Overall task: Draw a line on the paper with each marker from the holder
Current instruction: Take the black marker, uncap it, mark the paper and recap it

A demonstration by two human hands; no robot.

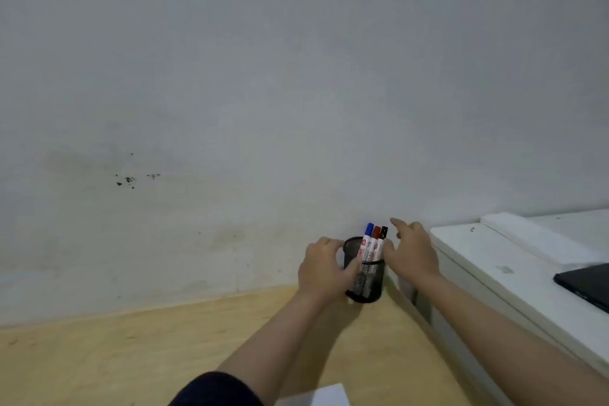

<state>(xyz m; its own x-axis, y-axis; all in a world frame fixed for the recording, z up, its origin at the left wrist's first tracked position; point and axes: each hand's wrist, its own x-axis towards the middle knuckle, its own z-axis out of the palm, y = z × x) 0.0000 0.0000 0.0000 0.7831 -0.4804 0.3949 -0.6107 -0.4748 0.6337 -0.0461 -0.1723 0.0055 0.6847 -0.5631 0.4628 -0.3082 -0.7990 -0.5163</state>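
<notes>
Stained white wall (230, 92) w/ dark specks, wood desk (115, 359), white cabinet (487, 260) w/ dark flat device (586, 283).

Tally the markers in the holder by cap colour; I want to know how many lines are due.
Blue-capped marker: 1
Red-capped marker: 1
Black-capped marker: 1
Total: 3, all standing in the black mesh holder.

Hemmed in: black mesh cylindrical holder (364, 287) close against stained white wall (230, 109), white cabinet (487, 260) just right. Wide open pale wooden tabletop (131, 356) leftward and nearer; rear gap perhaps nil.
</notes>
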